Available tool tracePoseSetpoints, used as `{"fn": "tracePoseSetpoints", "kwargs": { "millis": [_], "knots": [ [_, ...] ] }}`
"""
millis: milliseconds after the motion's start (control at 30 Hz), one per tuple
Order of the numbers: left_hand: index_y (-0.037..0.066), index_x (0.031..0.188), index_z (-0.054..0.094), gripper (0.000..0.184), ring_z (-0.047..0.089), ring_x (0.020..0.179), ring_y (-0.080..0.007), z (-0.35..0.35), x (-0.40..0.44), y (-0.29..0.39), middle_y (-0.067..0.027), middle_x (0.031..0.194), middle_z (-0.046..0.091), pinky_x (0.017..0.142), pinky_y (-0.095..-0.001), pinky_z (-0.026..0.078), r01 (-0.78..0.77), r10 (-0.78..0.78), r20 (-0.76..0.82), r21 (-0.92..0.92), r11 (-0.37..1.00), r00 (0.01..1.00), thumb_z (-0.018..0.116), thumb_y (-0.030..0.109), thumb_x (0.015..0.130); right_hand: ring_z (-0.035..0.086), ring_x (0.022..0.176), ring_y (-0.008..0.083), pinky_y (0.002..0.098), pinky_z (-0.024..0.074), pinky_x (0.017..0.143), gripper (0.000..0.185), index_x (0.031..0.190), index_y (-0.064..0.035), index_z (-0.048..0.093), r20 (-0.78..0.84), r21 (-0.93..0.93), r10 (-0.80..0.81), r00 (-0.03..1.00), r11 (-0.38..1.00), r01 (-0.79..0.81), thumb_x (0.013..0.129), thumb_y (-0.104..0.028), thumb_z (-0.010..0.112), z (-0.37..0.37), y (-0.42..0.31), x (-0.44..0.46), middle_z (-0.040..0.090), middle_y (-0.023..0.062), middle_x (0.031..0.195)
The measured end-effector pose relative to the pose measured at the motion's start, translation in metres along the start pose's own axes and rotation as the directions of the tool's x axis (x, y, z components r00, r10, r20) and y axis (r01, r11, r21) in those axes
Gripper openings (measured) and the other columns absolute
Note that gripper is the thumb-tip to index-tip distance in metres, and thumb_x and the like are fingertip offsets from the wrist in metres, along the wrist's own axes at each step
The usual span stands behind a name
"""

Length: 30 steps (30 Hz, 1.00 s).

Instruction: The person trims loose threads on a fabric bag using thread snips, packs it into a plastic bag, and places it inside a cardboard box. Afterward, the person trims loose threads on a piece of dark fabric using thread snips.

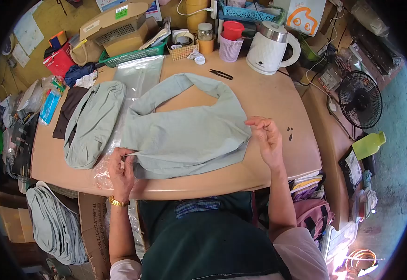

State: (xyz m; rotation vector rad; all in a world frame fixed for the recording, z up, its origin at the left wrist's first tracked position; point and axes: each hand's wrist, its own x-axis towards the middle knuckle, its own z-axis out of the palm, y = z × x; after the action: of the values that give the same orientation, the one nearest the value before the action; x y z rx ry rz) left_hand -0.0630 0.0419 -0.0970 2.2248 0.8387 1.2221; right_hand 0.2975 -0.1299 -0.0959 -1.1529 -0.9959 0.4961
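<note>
A pale grey-green cloth bag (185, 133) with a wide loop strap lies flat on the table, its strap toward the far side. My left hand (121, 169) pinches the near left edge of this bag between thumb and fingers. Just off the bag's right side, my right hand (266, 135) is raised with loosely bent fingers, and no object shows in it. To the left lies a folded pile of the same cloth (96, 123), partly over a dark brown cloth (70, 109).
Clear plastic sheeting (140, 74) runs under the cloth. Black thread snips (220, 74) lie beyond the strap. A white kettle (266, 49), a pink cup (230, 46) and baskets line the back. A black fan (359, 99) stands right; more grey-green cloth (54, 224) hangs lower left.
</note>
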Motion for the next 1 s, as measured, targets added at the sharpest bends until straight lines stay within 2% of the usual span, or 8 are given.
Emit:
{"fn": "tracePoseSetpoints", "kwargs": {
  "millis": [100, 200, 400, 467, 700, 767, 900, 1000],
  "knots": [
    [0.001, 0.087, 0.059, 0.017, 0.055, 0.072, -0.0202, 0.009, 0.002, 0.013, -0.0081, 0.078, 0.057, 0.069, -0.0306, 0.045, 0.055, -0.058, -0.121, -0.028, 0.998, 0.991, 0.072, 0.0, 0.076, 0.057, 0.109, 0.0254, 0.0426, 0.0381, 0.101, 0.015, 0.087, -0.0043, 0.058, 0.145, -0.471, 0.02, 0.989, 0.881, 0.051, 0.079, 0.004, 0.068, 0.004, -0.009, -0.006, 0.065, 0.0099, 0.109],
    [0.001, 0.085, 0.06, 0.016, 0.054, 0.069, -0.0178, 0.004, -0.002, 0.002, -0.0062, 0.076, 0.057, 0.067, -0.0289, 0.045, 0.04, -0.041, -0.094, -0.016, 0.999, 0.995, 0.073, 0.001, 0.076, 0.059, 0.107, 0.0237, 0.0428, 0.0369, 0.103, 0.011, 0.084, -0.0047, 0.058, 0.211, -0.519, -0.103, 0.972, 0.831, 0.201, 0.083, 0.004, 0.065, -0.003, 0.007, -0.008, 0.067, 0.0081, 0.101],
    [0.001, 0.082, 0.06, 0.011, 0.054, 0.068, -0.011, 0.007, -0.011, -0.008, -0.0016, 0.074, 0.059, 0.066, -0.0244, 0.044, 0.167, -0.17, -0.022, -0.083, 0.982, 0.985, 0.071, 0.001, 0.081, 0.058, 0.077, 0.0195, 0.0391, 0.0411, 0.094, 0.007, 0.082, -0.0041, 0.058, -0.054, -0.492, -0.1, 0.994, 0.868, 0.06, 0.087, -0.002, 0.061, -0.004, 0.035, -0.008, 0.064, 0.0073, 0.079],
    [0.002, 0.082, 0.058, 0.011, 0.05, 0.069, -0.0063, 0.014, -0.007, 0.004, 0.002, 0.073, 0.056, 0.065, -0.0213, 0.041, 0.371, -0.433, -0.039, -0.453, 0.811, 0.9, 0.066, 0.004, 0.089, 0.056, 0.073, 0.0195, 0.0369, 0.0429, 0.089, 0.008, 0.083, -0.0037, 0.057, -0.16, -0.481, -0.091, 0.983, 0.877, 0.003, 0.09, -0.004, 0.058, -0.001, 0.046, -0.008, 0.062, 0.0076, 0.077],
    [0.004, 0.096, 0.051, 0.015, 0.042, 0.067, -0.0028, 0.027, -0.012, -0.021, 0.0035, 0.074, 0.051, 0.062, -0.0171, 0.035, 0.307, -0.344, -0.101, -0.273, 0.912, 0.934, 0.065, 0.002, 0.09, 0.051, 0.075, 0.0088, 0.024, 0.043, 0.068, 0.012, 0.092, -0.0016, 0.058, -0.38, -0.323, -0.143, 0.914, 0.946, 0.014, 0.098, -0.011, 0.053, 0.006, 0.046, -0.004, 0.057, 0.0011, 0.077],
    [0.006, 0.106, 0.044, 0.029, 0.042, 0.066, -0.0018, 0.025, -0.011, -0.011, 0.0026, 0.075, 0.054, 0.062, -0.017, 0.035, 0.373, -0.444, 0.007, -0.551, 0.746, 0.896, 0.066, 0.0, 0.088, 0.05, 0.074, 0.0065, 0.0219, 0.0417, 0.067, 0.008, 0.096, -0.0014, 0.058, -0.388, -0.335, -0.161, 0.907, 0.942, 0.024, 0.097, -0.008, 0.055, 0.003, 0.046, -0.002, 0.057, -0.0009, 0.076],
    [0.006, 0.111, 0.04, 0.034, 0.046, 0.071, -0.0027, 0.026, -0.001, 0.001, 0.0028, 0.075, 0.055, 0.067, -0.0175, 0.037, 0.311, -0.379, -0.011, -0.549, 0.776, 0.925, 0.063, -0.003, 0.088, 0.047, 0.068, 0.003, 0.018, 0.0391, 0.063, 0.012, 0.103, -0.0017, 0.059, -0.363, -0.189, -0.06, 0.93, 0.982, -0.01, 0.091, -0.001, 0.059, 0.001, 0.032, -0.002, 0.055, -0.0037, 0.075],
    [0.006, 0.109, 0.042, 0.038, 0.047, 0.067, -0.0024, 0.027, 0.001, 0.002, -0.0004, 0.078, 0.061, 0.063, -0.0177, 0.039, 0.294, -0.383, -0.036, -0.578, 0.761, 0.923, 0.069, -0.005, 0.083, 0.049, 0.065, 0.0045, 0.0195, 0.0397, 0.062, 0.021, 0.106, -0.0004, 0.059, -0.173, -0.443, 0.028, 0.985, 0.89, -0.103, 0.086, -0.002, 0.065, -0.024, 0.037, -0.01, 0.061, 0.0007, 0.076]
  ]
}}
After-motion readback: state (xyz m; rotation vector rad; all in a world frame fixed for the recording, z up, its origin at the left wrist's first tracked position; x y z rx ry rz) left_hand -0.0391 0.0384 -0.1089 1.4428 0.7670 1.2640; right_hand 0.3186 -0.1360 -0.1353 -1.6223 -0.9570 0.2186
